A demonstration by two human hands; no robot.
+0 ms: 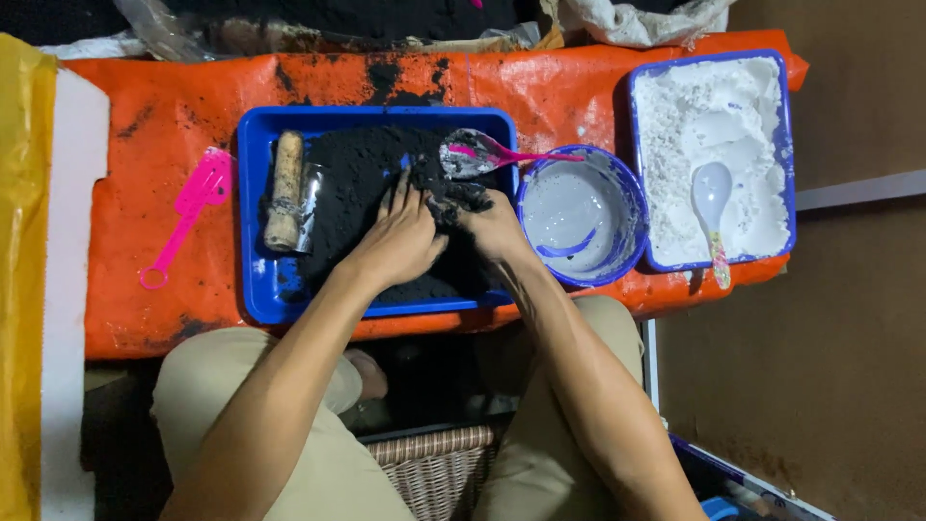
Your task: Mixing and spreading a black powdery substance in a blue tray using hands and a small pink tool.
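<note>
My left hand [400,236] lies spread on the black powder [357,174]; my right hand [482,220] pinches a clump (tray [260,289] remains mostly full, roller [285,190] idle).

Head camera looks steeply down, close above the blue tray [260,289].

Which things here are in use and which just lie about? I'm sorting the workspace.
In use:
left hand pressing the black powder
right hand gripping a clump of it
blue tray

Lying about:
wooden roller
pink scoop
pink-handled spoon
blue bowl
tray of white powder
white spoon
</note>
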